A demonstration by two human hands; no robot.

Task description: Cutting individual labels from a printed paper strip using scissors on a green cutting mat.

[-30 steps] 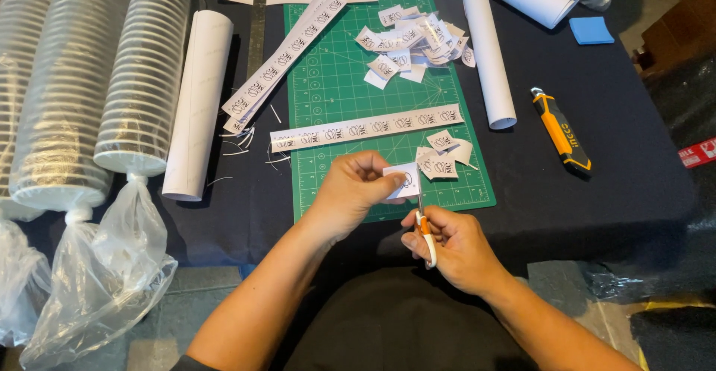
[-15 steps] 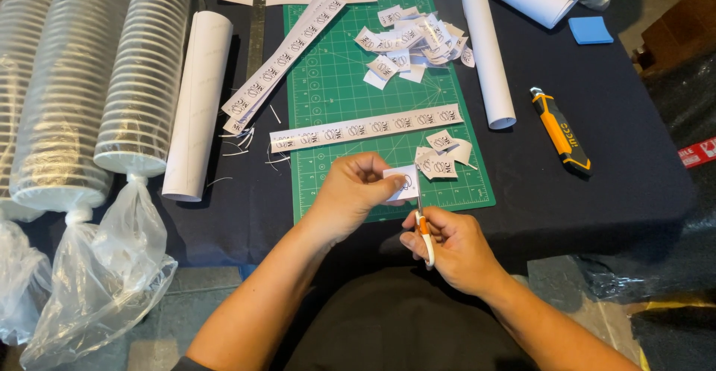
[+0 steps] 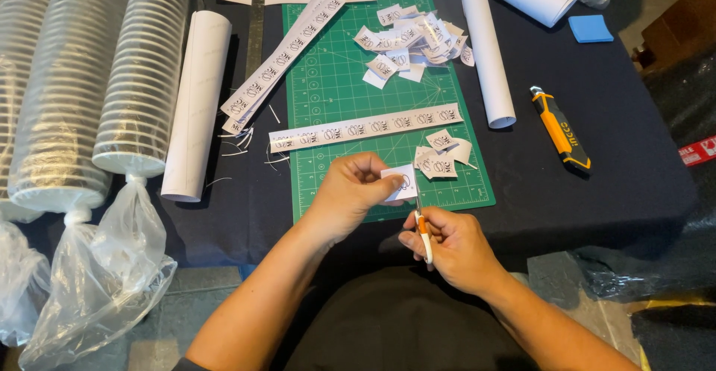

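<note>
Left hand: the left hand [image 3: 350, 192] is curled over the near edge of the green cutting mat [image 3: 328, 95], fingertips pressed together on a small white printed label [image 3: 401, 181], which it holds just above the mat's front right part
Right hand: the right hand [image 3: 451, 248] sits just off the mat's near edge, closed around small scissors with an orange and white handle [image 3: 422, 229]; the thin blades point up toward the label and reach its lower edge
Label: a small square of paper with a dark round mark, pinched on its left side, lifted off the mat
Cut pieces: a few cut labels [image 3: 440, 155] lie on the mat just right of the held one; a bigger heap of cut labels [image 3: 410, 39] lies at the mat's far right
Strips: one long printed paper strip [image 3: 365, 127] lies across the mat's middle; a bundle of strips [image 3: 283, 54] slants over the mat's far left edge
Beside the mat: a rolled white sheet [image 3: 486, 50] lies along its right edge, another roll [image 3: 198, 102] well to its left, past a dark metal ruler [image 3: 257, 24]
Further right of the mat: a yellow and black utility knife [image 3: 559, 127] and a blue sponge block [image 3: 591, 28]
Far left of the mat: stacks of white ribbed lids in clear plastic bags [image 3: 142, 73]
</note>
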